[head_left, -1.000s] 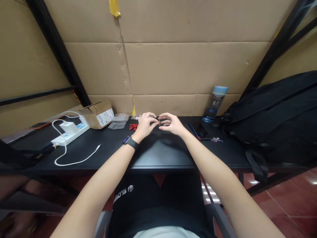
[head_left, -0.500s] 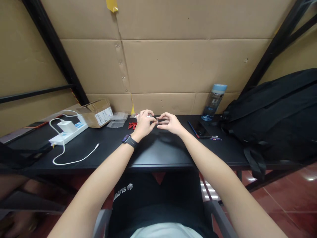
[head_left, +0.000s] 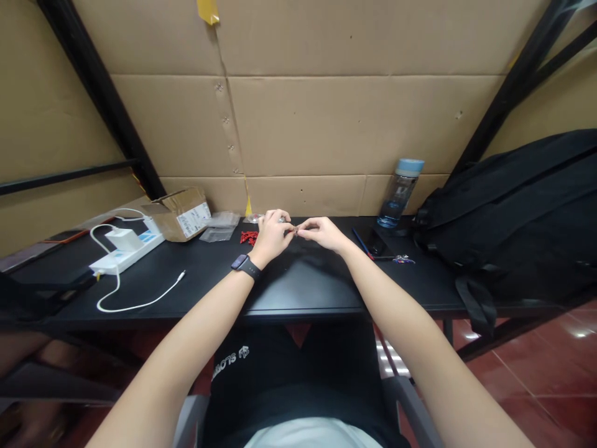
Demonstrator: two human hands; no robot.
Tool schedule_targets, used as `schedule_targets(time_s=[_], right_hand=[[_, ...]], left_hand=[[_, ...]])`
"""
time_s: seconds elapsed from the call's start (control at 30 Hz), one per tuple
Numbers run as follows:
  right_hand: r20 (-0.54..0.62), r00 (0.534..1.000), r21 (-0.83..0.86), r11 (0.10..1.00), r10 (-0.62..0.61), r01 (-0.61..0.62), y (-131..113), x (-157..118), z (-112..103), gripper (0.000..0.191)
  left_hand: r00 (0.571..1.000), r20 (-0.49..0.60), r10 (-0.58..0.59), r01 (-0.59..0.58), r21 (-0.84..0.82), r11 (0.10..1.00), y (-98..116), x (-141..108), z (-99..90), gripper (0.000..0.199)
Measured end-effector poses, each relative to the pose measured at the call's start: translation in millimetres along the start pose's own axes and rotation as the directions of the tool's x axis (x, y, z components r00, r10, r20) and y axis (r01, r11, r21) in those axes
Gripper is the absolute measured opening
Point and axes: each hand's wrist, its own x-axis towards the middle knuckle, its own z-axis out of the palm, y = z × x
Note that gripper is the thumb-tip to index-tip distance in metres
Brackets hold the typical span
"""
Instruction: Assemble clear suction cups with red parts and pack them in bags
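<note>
Over the back middle of the black table [head_left: 303, 286], my left hand [head_left: 274, 235] and my right hand [head_left: 323, 234] meet fingertip to fingertip. Both are pinched on a tiny thin item between them, too small to name. A dark watch is on my left wrist. Just left of my left hand lies a small pile of red pieces [head_left: 249, 238], partly hidden by it. Clear plastic bags [head_left: 220, 225] lie further left, and another small clear packet [head_left: 253, 218] is behind the red pieces.
At the left are an open cardboard box [head_left: 181, 214], a white power strip [head_left: 128, 252] and a white cable [head_left: 140, 306]. On the right are a water bottle [head_left: 400, 193], a dark phone [head_left: 375, 242], a keychain [head_left: 403, 259] and a black backpack [head_left: 517, 224].
The fingers of my right hand have closed together and come nearer to my left fingertips. The view has shifted slightly.
</note>
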Motion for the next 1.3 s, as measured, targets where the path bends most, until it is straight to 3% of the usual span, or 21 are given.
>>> schedule_targets(time_s=[0.23, 0.53, 0.73, 0.97, 1.3], right_hand=[[-0.012, 1.0, -0.25, 0.968, -0.023, 0.019, -2, -1, 0, 0.02], [-0.01, 0.998, -0.278, 0.959, -0.067, 0.062, -4, -1, 0, 0.012], [0.007, 0.996, -0.38, 0.921, -0.086, 0.082, -8, -2, -4, 0.009], [0.08, 0.99, -0.452, 0.881, -0.118, 0.142, -8, -4, -4, 0.01], [0.067, 0.993, -0.459, 0.88, -0.101, 0.121, -6, -3, -9, 0.01]], left_hand=[[1.0, 0.016, -0.021, 0.021, -0.037, 0.999, 3, 1, -1.2, 0.013], [0.999, 0.041, 0.01, -0.008, -0.06, 0.998, 1, 1, -0.2, 0.013], [0.997, -0.006, -0.076, 0.075, -0.088, 0.993, 0, 1, -5.1, 0.019], [0.98, 0.2, 0.019, 0.013, -0.156, 0.988, 0, -3, -1.9, 0.027], [0.944, 0.328, 0.034, 0.009, -0.129, 0.992, -2, -5, 3.3, 0.028]])
